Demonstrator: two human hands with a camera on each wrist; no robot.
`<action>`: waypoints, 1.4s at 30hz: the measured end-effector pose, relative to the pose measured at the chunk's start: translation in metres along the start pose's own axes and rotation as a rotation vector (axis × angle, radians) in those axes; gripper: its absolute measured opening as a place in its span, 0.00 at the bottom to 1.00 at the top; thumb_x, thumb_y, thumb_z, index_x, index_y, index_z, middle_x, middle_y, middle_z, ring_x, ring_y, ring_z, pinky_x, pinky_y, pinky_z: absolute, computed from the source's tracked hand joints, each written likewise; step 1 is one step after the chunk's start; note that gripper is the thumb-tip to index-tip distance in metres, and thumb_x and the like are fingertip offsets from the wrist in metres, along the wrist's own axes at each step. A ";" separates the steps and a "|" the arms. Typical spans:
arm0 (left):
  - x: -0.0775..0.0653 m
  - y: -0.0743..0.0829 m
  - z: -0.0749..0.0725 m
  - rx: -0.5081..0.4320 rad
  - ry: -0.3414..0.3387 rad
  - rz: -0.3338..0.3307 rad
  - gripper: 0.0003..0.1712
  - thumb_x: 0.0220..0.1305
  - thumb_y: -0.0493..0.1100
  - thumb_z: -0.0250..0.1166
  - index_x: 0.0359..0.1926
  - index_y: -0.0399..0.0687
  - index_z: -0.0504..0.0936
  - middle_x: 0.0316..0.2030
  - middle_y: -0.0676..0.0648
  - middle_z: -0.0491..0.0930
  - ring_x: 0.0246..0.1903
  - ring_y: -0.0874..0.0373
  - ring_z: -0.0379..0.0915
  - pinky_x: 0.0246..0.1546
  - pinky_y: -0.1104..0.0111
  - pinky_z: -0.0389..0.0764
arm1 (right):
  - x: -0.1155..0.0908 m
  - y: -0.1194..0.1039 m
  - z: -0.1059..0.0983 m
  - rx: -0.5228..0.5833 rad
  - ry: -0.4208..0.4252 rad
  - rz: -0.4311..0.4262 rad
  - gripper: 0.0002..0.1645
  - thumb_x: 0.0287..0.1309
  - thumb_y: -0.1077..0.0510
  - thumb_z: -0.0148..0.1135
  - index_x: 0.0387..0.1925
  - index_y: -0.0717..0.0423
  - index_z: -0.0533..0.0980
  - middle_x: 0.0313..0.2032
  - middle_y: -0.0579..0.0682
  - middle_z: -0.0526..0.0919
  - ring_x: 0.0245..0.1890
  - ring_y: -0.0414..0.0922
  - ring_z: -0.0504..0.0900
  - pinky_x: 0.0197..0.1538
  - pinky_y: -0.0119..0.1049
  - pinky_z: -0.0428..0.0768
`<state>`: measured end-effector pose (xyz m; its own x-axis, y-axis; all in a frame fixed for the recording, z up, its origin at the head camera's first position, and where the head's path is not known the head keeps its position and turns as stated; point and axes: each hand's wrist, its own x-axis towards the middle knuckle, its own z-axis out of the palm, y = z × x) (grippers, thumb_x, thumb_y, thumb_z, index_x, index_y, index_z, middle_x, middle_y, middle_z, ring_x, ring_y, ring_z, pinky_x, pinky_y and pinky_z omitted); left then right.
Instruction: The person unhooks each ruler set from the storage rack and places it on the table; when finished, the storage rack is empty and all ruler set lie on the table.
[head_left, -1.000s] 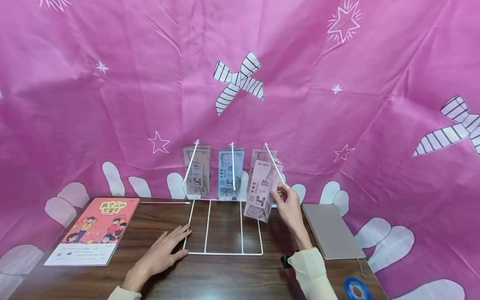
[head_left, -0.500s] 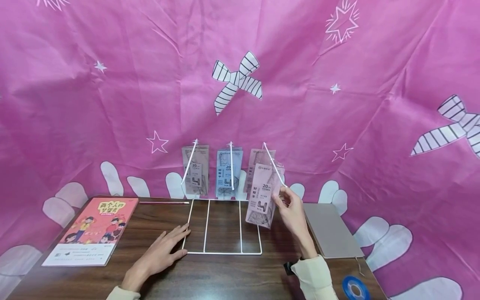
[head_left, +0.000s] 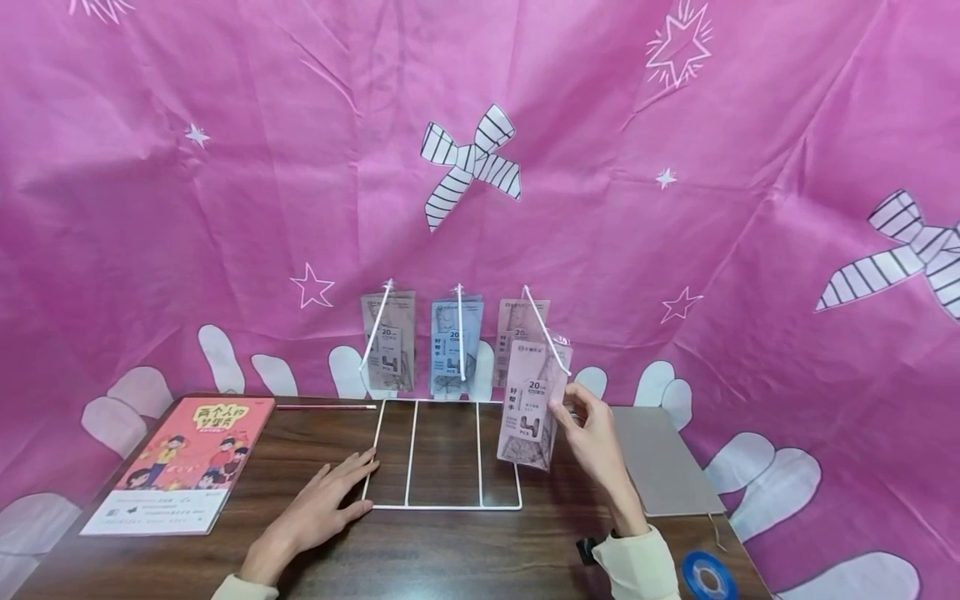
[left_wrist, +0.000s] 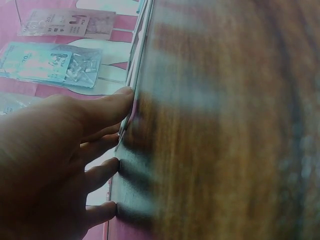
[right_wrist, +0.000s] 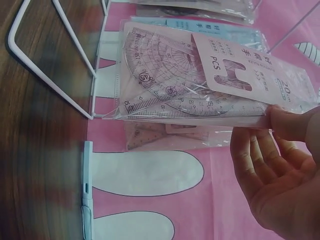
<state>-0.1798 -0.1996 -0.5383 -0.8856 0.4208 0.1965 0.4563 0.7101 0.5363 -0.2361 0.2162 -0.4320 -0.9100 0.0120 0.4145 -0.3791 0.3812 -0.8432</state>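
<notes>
My right hand (head_left: 596, 437) pinches the right edge of a clear pink packet (head_left: 528, 417) between thumb and fingers. In the right wrist view a protractor and other clear rulers show inside that ruler set (right_wrist: 175, 75). Its upper right corner overlaps the end of the rack's right hook (head_left: 551, 337). Behind it hangs another pink packet (head_left: 521, 312). Blue packets (head_left: 456, 333) hang on the middle hook, greyish ones (head_left: 390, 333) on the left hook. My left hand (head_left: 318, 508) rests on the table with fingers spread, fingertips at the left side of the white wire rack (head_left: 446, 507).
A pink picture book (head_left: 180, 467) lies at the left, a pencil (head_left: 326, 407) along the back edge. At the right are a flat grey board (head_left: 660, 458) and a roll of blue tape (head_left: 708, 575). A light-blue pen (right_wrist: 87, 190) shows in the right wrist view. A pink printed cloth (head_left: 585, 217) hangs behind.
My right hand has drawn the pink ruler set down and slightly right, toward me, along the hook to its end. The left hand stays at the rack's base.
</notes>
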 end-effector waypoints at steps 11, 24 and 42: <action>0.000 0.002 -0.002 -0.008 -0.009 -0.007 0.33 0.70 0.45 0.69 0.71 0.35 0.74 0.75 0.37 0.67 0.74 0.32 0.60 0.69 0.26 0.55 | -0.012 -0.008 -0.008 -0.039 -0.013 0.010 0.02 0.67 0.68 0.67 0.40 0.62 0.81 0.36 0.58 0.88 0.34 0.40 0.86 0.35 0.27 0.81; -0.001 0.002 -0.001 -0.016 -0.001 -0.012 0.33 0.70 0.45 0.69 0.71 0.35 0.75 0.75 0.37 0.66 0.74 0.33 0.60 0.69 0.26 0.54 | -0.023 -0.014 -0.017 -0.077 -0.035 0.017 0.02 0.68 0.66 0.67 0.40 0.60 0.81 0.33 0.53 0.86 0.30 0.38 0.81 0.32 0.27 0.77; -0.002 0.004 -0.002 -0.028 -0.002 -0.016 0.33 0.70 0.45 0.69 0.70 0.35 0.75 0.75 0.38 0.67 0.74 0.33 0.60 0.70 0.27 0.54 | -0.038 -0.026 -0.028 -0.105 -0.059 0.003 0.02 0.67 0.64 0.68 0.39 0.57 0.81 0.25 0.49 0.78 0.23 0.36 0.69 0.25 0.30 0.68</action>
<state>-0.1767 -0.1984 -0.5353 -0.8928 0.4103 0.1860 0.4391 0.7007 0.5623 -0.1875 0.2317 -0.4163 -0.9205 -0.0397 0.3887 -0.3594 0.4760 -0.8026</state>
